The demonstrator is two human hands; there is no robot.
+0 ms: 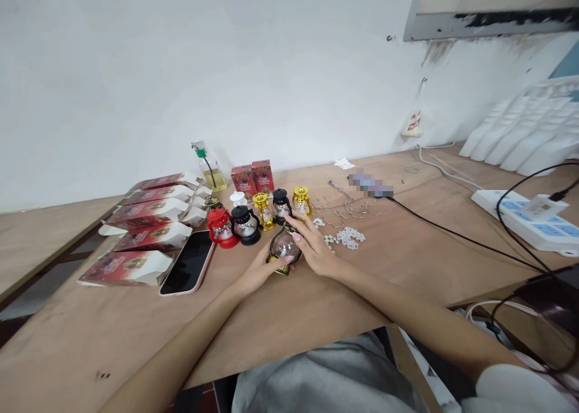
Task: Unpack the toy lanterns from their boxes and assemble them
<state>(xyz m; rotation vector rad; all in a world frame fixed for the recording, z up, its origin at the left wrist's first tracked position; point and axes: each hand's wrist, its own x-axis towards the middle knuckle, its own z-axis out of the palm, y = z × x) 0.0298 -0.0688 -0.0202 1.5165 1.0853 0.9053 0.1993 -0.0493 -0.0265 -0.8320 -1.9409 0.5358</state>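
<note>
Both the left hand [259, 271] and right hand [318, 253], half-curled, clasp one lantern [283, 243].

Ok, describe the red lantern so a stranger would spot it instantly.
On the brown table, find the dark-screened phone. Just right of its far end stands a group of small lanterns. The red lantern is at the front left, the only red one among them.
</note>
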